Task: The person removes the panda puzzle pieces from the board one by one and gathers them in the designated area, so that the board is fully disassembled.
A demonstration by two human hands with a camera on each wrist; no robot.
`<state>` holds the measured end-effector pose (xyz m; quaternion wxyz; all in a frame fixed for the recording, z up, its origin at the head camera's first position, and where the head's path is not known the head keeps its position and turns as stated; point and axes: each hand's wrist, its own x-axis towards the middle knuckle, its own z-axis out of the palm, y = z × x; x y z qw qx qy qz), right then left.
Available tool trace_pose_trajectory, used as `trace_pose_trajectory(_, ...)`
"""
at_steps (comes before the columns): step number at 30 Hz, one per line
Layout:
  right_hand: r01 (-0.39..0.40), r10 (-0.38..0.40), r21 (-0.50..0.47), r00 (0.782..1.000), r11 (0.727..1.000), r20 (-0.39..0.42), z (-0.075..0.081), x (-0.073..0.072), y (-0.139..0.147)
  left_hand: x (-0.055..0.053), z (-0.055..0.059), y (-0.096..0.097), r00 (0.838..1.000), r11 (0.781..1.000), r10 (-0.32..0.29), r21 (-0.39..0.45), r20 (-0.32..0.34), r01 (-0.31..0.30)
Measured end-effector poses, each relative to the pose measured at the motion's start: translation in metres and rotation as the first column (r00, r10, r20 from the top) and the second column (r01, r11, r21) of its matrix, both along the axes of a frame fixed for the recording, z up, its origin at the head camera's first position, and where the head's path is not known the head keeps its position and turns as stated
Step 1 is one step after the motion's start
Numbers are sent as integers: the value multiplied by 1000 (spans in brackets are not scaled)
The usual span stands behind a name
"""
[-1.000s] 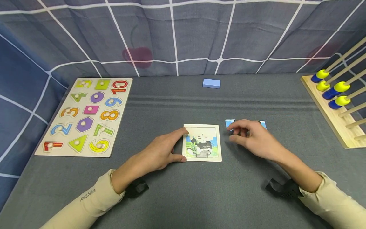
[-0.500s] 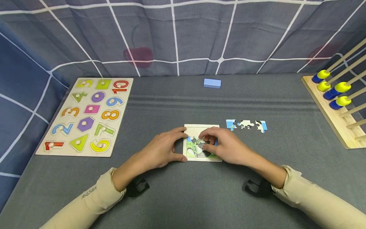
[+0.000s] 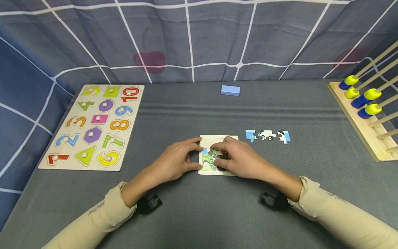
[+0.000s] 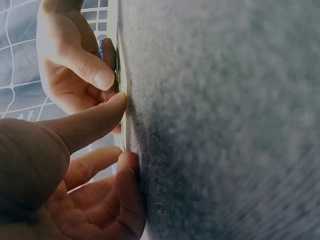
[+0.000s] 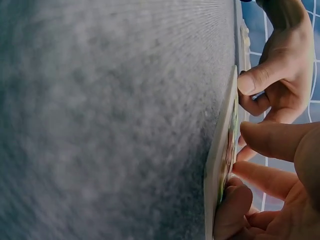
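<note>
In the head view, a small wooden jigsaw puzzle tray (image 3: 212, 137) lies flat on the grey cloth, a panda picture partly filling it. My left hand (image 3: 172, 161) holds its left side, thumb near the lower corner and fingers near the upper one. My right hand (image 3: 240, 156) is over the picture, bent fingers and thumb touching its pieces and covering its right part. Three loose puzzle pieces lie to the tray's upper right: a mostly blue piece (image 3: 250, 134), a white-and-black piece (image 3: 266, 134) and a black, white and blue piece (image 3: 284, 136).
A wooden number-and-shape peg board (image 3: 130, 119) lies at the left. At the right stands a wooden bead rack (image 3: 357, 133) with yellow and blue beads. A blue block (image 3: 230, 90) sits at the back, before a dark checked curtain (image 3: 211, 38).
My right hand has moved left from above the loose pieces onto the picture in the tray, uncovering those pieces. My left hand stays at the tray's left side.
</note>
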<state>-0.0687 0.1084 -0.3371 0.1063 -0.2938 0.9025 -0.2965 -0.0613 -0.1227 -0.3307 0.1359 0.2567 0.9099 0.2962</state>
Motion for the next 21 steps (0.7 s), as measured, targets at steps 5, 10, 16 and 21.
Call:
trace_pose_trajectory(5, 4, -4, 36, 1000, 999, -6, 0, 2, -2, -2, 1, 0, 1000, 1000, 1, 6, -1, -1)
trace_pose_trajectory(10, -6, 7, 45, 1000, 999, -13, 2, 3, -3, -4, 1, 0, 1000, 1000, 0, -9, -2, 0)
trace_pose_trajectory(16, 1, 0, 51, 1000, 999, -7, 2, 2, -5, -5, 0, -1, 1000, 1000, 3, 0, 11, -3)
trace_pose_trajectory(21, 16, -16, 39, 1000, 999, 8, 2, 0, -7, -6, 1, 0, 1000, 1000, 8, -1, 20, -8)
